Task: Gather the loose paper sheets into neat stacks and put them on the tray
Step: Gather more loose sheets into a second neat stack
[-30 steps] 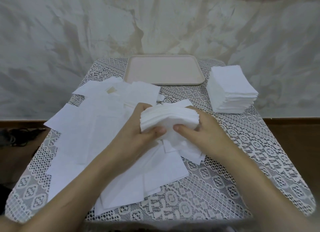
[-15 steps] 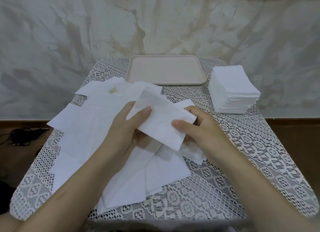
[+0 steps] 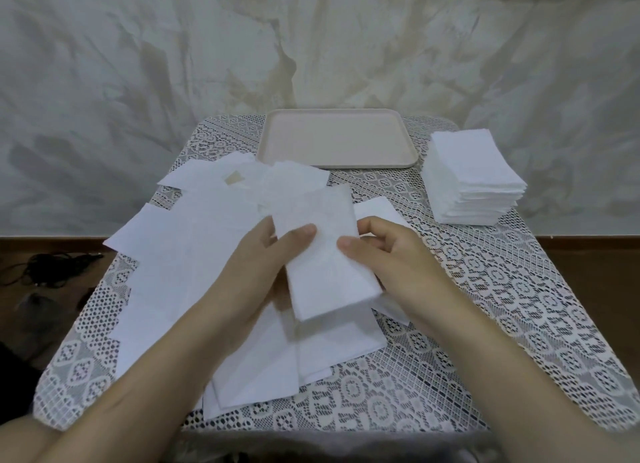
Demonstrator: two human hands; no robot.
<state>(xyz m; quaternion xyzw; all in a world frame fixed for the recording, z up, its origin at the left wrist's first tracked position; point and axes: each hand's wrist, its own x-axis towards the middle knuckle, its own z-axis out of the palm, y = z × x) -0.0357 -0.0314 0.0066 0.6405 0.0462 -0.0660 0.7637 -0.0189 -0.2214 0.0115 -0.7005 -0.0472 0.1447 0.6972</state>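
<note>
I hold a small bundle of white paper sheets (image 3: 322, 255) above the middle of the table, its long side pointing away from me. My left hand (image 3: 256, 272) grips its left edge with the thumb on top. My right hand (image 3: 388, 255) grips the right edge, thumb on top too. Loose white sheets (image 3: 187, 255) lie spread over the left and centre of the lace-covered table. A neat stack of white sheets (image 3: 471, 178) stands at the right. The beige tray (image 3: 337, 161) sits bare at the far edge.
The table carries a white lace cloth (image 3: 502, 307) and stands against a mottled wall. Dark cables (image 3: 52, 265) lie on the brown floor to the left. The table's right front part shows only lace.
The bundle has turned in my hands from edge-on and crosswise to flat and lengthwise, and it now sits slightly lower and nearer to me.
</note>
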